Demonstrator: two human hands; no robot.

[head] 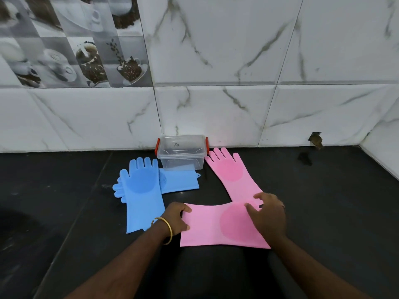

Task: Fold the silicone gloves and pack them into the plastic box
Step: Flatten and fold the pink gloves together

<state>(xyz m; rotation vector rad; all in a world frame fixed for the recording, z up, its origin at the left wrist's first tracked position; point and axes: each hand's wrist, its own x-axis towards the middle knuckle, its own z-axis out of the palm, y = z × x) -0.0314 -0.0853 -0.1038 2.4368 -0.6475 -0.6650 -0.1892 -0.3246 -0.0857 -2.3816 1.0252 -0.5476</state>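
Silicone gloves lie spread on the dark tabletop (302,212). My left hand (176,217) pinches the cuff edge of the near pink glove (207,227), pinning it, while my right hand (266,214), fingers loosely bent, presses its far end, I judge ready for a fold. Beyond my right grip the second pink glove (232,173) lies flat; left of my left grip two blue gloves (142,190) overlap. Behind them the plastic box (181,152) stands open, its way unblocked.

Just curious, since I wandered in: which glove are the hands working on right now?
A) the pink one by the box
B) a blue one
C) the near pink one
C: the left hand and right hand are both on the near pink glove.
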